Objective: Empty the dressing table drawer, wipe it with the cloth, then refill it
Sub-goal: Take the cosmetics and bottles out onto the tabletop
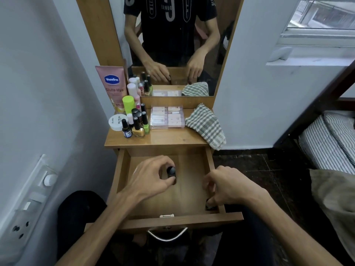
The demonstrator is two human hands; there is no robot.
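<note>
Drawer (pixel 123 169): pulled open, nearly bare. My left hand (pixel 148 179) pinches dark-capped bottle (pixel 171 172) by cap; bottle upright, long axis vertical, mid-drawer, at 3 o'clock of palm. My right hand (pixel 228 187) curled over small dark item (pixel 209 205) in near-right corner, at 7 o'clock of palm; grip likely, item mostly hidden. Cloth (pixel 205 125) unused on tabletop (pixel 169 137), 12 o'clock from drawer, right hand nearer. Bottle cluster (pixel 137 121) at 11 o'clock. Judgement: emptying stage, last pieces; lift straight up, then forward.

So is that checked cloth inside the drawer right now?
No, the checked cloth lies on the tabletop, above the open drawer.
</note>
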